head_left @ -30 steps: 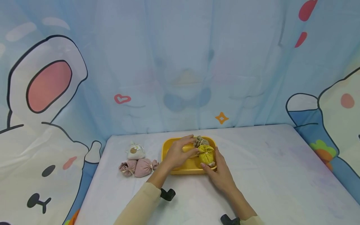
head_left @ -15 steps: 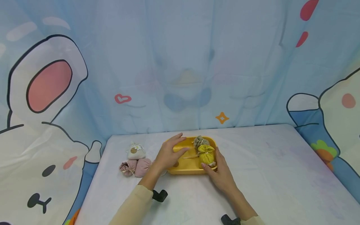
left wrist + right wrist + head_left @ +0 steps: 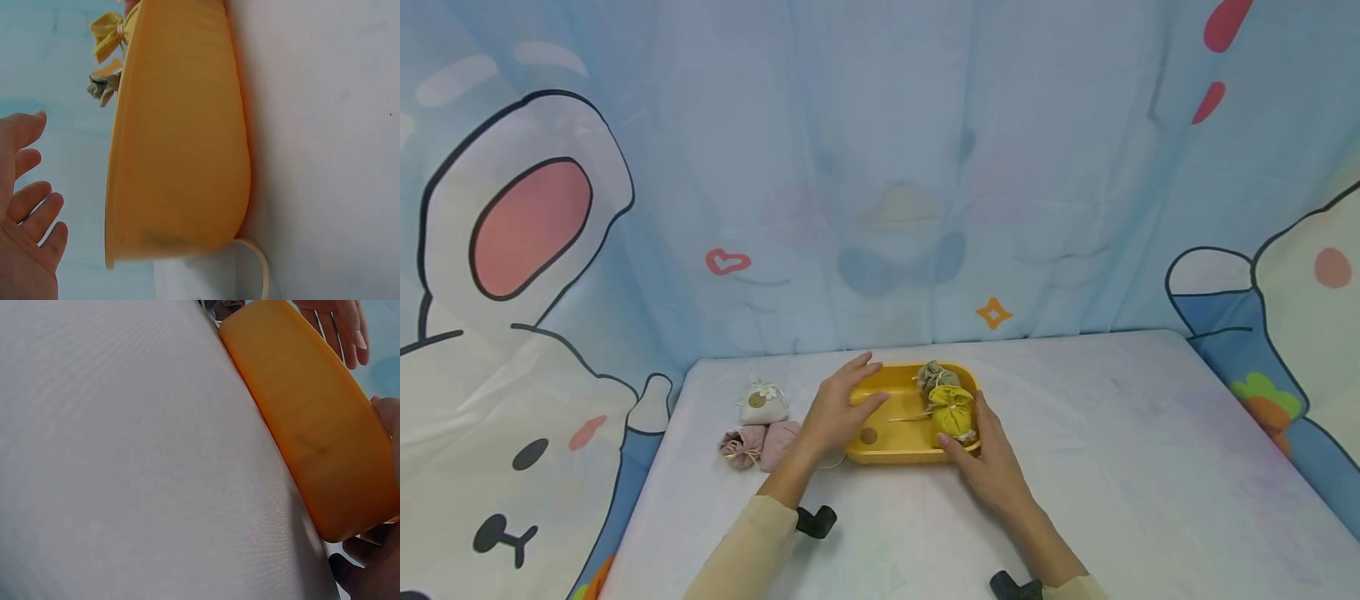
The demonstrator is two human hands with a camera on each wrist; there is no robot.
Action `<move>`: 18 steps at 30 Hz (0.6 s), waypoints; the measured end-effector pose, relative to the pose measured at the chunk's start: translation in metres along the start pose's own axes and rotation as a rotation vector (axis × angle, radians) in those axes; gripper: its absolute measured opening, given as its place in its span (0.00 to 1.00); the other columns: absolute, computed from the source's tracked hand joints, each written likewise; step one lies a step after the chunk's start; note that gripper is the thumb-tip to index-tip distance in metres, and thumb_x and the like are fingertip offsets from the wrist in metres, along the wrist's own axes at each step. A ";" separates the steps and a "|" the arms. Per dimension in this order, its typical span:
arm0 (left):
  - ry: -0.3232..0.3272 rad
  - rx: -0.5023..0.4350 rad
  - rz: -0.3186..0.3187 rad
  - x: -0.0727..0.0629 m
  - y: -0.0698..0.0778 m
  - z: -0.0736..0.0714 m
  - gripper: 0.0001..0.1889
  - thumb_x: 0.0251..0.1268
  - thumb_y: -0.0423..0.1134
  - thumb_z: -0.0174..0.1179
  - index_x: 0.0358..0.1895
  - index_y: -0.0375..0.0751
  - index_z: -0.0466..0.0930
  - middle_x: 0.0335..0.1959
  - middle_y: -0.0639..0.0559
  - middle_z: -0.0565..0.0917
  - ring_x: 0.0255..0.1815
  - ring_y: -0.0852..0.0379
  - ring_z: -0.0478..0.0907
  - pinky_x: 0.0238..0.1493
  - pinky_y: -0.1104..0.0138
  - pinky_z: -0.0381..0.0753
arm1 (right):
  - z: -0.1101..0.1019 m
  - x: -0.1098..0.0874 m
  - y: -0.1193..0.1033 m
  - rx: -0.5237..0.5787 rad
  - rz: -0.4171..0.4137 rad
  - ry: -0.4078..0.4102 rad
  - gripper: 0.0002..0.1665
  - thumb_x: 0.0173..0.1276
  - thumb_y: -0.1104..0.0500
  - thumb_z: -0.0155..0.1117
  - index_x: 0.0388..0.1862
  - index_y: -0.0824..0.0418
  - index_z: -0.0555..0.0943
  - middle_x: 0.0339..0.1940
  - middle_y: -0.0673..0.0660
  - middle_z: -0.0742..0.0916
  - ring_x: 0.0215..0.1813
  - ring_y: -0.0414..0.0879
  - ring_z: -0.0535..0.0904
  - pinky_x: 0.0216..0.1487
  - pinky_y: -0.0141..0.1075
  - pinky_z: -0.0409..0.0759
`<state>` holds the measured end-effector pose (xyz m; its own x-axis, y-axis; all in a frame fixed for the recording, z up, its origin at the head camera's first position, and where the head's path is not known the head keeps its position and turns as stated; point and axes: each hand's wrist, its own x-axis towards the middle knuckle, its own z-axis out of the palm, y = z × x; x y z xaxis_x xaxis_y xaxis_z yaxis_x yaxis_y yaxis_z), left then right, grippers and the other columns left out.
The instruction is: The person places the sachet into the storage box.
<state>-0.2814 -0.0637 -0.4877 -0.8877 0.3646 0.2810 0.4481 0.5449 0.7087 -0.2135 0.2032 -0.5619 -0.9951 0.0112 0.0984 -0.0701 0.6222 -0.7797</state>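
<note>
Yellow plastic tray [image 3: 895, 457] at lower centre of head frame, yellow drawstring pouch [image 3: 952, 423] in its right end. Right hand [image 3: 987, 467] grips that end; left hand [image 3: 837, 412], fingers spread, holds nothing over the left end. Best keep right grip steady, left forearm clear of pink pouch [image 3: 777, 443], lower left.

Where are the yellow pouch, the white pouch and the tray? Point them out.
Yellow pouch [image 3: 952, 422], head view: on its rounded body.
White pouch [image 3: 769, 410], head view: on its body.
Tray [image 3: 895, 457], head view: on its near wall.
</note>
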 end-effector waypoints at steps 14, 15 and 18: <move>0.088 0.010 0.029 -0.009 -0.017 -0.023 0.26 0.73 0.45 0.67 0.71 0.43 0.78 0.78 0.45 0.72 0.80 0.45 0.67 0.76 0.48 0.69 | -0.002 0.003 0.000 -0.024 0.014 -0.008 0.63 0.74 0.29 0.58 0.88 0.55 0.35 0.87 0.67 0.52 0.86 0.66 0.49 0.82 0.65 0.50; 0.090 0.009 0.030 -0.010 -0.018 -0.024 0.26 0.73 0.45 0.67 0.71 0.43 0.78 0.78 0.44 0.72 0.80 0.44 0.67 0.76 0.47 0.70 | -0.001 0.003 0.000 -0.019 0.016 -0.011 0.63 0.74 0.29 0.58 0.88 0.56 0.35 0.87 0.67 0.52 0.86 0.66 0.48 0.82 0.64 0.50; 0.089 0.007 0.006 -0.014 -0.019 -0.027 0.26 0.73 0.46 0.67 0.71 0.44 0.78 0.78 0.45 0.72 0.80 0.45 0.67 0.77 0.46 0.68 | 0.000 0.003 0.001 -0.008 0.019 -0.016 0.63 0.74 0.29 0.58 0.88 0.56 0.35 0.87 0.67 0.52 0.86 0.66 0.48 0.82 0.64 0.50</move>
<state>-0.2806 -0.0994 -0.4876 -0.8905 0.2998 0.3421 0.4543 0.5480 0.7023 -0.2161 0.2035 -0.5625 -0.9972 0.0105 0.0738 -0.0508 0.6284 -0.7762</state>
